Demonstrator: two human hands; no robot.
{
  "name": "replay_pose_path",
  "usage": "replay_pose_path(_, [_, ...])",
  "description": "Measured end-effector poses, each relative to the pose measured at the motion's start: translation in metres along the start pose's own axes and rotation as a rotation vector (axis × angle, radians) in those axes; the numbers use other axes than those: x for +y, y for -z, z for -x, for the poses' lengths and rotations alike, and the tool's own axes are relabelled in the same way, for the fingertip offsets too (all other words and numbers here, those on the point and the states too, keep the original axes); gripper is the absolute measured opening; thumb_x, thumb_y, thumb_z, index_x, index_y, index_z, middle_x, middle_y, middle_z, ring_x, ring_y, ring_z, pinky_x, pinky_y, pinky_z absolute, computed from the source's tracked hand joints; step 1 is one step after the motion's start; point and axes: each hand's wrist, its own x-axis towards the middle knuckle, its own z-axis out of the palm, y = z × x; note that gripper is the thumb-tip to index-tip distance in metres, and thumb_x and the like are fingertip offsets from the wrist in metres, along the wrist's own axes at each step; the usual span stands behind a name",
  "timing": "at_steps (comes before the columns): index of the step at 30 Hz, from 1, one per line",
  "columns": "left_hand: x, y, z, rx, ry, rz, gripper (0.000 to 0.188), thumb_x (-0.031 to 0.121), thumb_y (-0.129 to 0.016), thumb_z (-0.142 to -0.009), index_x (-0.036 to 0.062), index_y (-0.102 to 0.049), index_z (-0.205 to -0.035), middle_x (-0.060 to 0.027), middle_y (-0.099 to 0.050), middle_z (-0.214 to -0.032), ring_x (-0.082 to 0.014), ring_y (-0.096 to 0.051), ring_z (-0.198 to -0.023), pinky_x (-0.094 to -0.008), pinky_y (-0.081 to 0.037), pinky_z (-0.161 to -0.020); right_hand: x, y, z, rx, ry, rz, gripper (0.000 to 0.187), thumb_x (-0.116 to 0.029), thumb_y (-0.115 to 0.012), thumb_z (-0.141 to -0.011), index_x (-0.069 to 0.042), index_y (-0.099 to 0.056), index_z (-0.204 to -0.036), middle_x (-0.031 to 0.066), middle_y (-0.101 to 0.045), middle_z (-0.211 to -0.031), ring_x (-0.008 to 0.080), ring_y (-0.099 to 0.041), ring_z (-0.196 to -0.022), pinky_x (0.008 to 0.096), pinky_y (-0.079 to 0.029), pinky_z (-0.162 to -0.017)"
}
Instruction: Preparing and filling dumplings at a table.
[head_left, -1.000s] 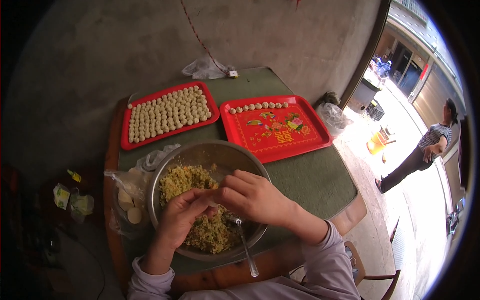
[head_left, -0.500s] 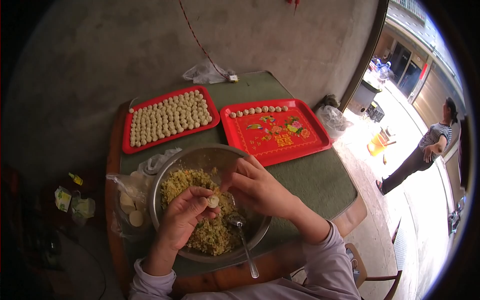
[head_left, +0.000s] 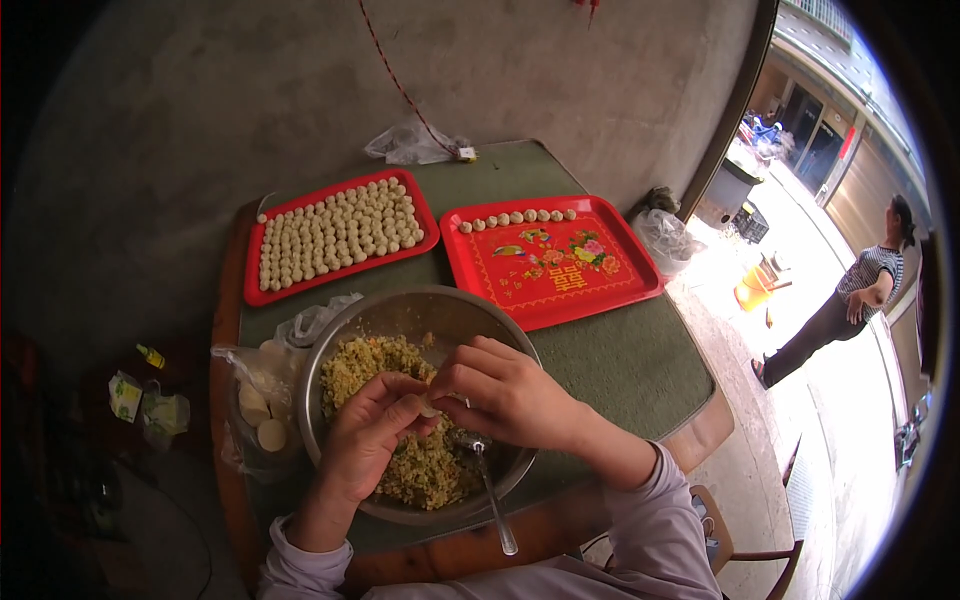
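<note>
Over a large steel bowl (head_left: pixel 520 340), my left hand (head_left: pixel 372 432) pinches a small pale dumpling (head_left: pixel 429 408) between thumb and fingers. Closed at its other side is my right hand (head_left: pixel 505 392), its fingertips pressed to the dough. Most of the dumpling is hidden by the fingers. Chopped yellow-green filling (head_left: pixel 420 475) lies in the bowl beneath both hands. A metal spoon (head_left: pixel 492 498) rests with its head in the filling and its handle over the near rim. Left of the bowl, round dough wrappers (head_left: pixel 271 436) sit in a clear plastic bag (head_left: pixel 232 385).
A red tray (head_left: pixel 432 225) at the far left carries rows of dumplings; a second red tray (head_left: pixel 540 315) has several along its far edge. Both stand on the green table (head_left: pixel 620 365). Beyond the doorway at right stands a person (head_left: pixel 868 290) near an orange bucket (head_left: pixel 752 290).
My right hand has come down and in toward my left, from above the bowl onto the dumpling. The dumpling, open to view before, is now mostly covered by fingers.
</note>
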Motion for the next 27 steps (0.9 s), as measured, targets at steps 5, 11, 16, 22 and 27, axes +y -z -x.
replay_pose_path(5, [0.001, -0.002, 0.000, -0.011, -0.017, 0.003, 0.019, 0.011, -0.060, -0.092, 0.0027, -0.055, -0.109, -0.0063, -0.062, -0.099, -0.0140, -0.060, -0.088, -0.0276, -0.047, -0.079, 0.005, 0.005, 0.001, 0.008, -0.119, -0.219, 0.017, 0.001, -0.063, -0.076, -0.006, -0.059, -0.091, 0.0062, -0.057, -0.086, 0.0263, -0.057, -0.084, 0.0360, -0.047, -0.073])
replay_pose_path(11, [0.000, -0.002, 0.000, 0.001, -0.036, 0.002, 0.016, 0.011, -0.060, -0.092, 0.0045, -0.053, -0.105, -0.0061, -0.062, -0.098, -0.0138, -0.060, -0.089, -0.0274, -0.048, -0.079, 0.006, 0.010, -0.001, -0.070, -0.129, -0.222, 0.019, 0.001, -0.064, -0.076, -0.005, -0.059, -0.092, 0.0074, -0.058, -0.091, 0.0270, -0.057, -0.089, 0.0368, -0.046, -0.077])
replay_pose_path(16, [-0.003, 0.000, -0.001, 0.035, -0.048, 0.024, 0.013, 0.013, -0.060, -0.092, 0.0074, -0.053, -0.101, -0.0040, -0.061, -0.097, -0.0130, -0.060, -0.084, -0.0274, -0.048, -0.078, 0.007, 0.008, -0.003, -0.061, -0.025, -0.175, 0.025, -0.013, -0.074, -0.077, -0.007, -0.061, -0.098, 0.0067, -0.058, -0.092, 0.0265, -0.056, -0.090, 0.0358, -0.046, -0.078])
replay_pose_path(22, [-0.001, -0.004, 0.000, 0.060, -0.041, 0.027, 0.012, 0.016, -0.058, -0.094, 0.0073, -0.054, -0.102, -0.0022, -0.060, -0.094, -0.0109, -0.057, -0.085, -0.0259, -0.047, -0.077, 0.009, 0.003, 0.001, -0.092, -0.075, -0.221, 0.026, -0.012, -0.073, -0.078, -0.007, -0.062, -0.101, 0.0069, -0.058, -0.094, 0.0259, -0.057, -0.089, 0.0357, -0.046, -0.078])
replay_pose_path(27, [-0.007, -0.004, 0.002, 0.142, -0.115, -0.380, 0.017, 0.019, -0.056, -0.096, 0.0065, -0.054, -0.108, -0.0018, -0.059, -0.097, -0.0102, -0.056, -0.088, -0.0255, -0.046, -0.078, 0.008, 0.002, 0.002, -0.061, -0.180, -0.357, 0.023, -0.011, -0.073, -0.079, -0.006, -0.062, -0.098, 0.0070, -0.059, -0.092, 0.0258, -0.057, -0.088, 0.0358, -0.047, -0.077])
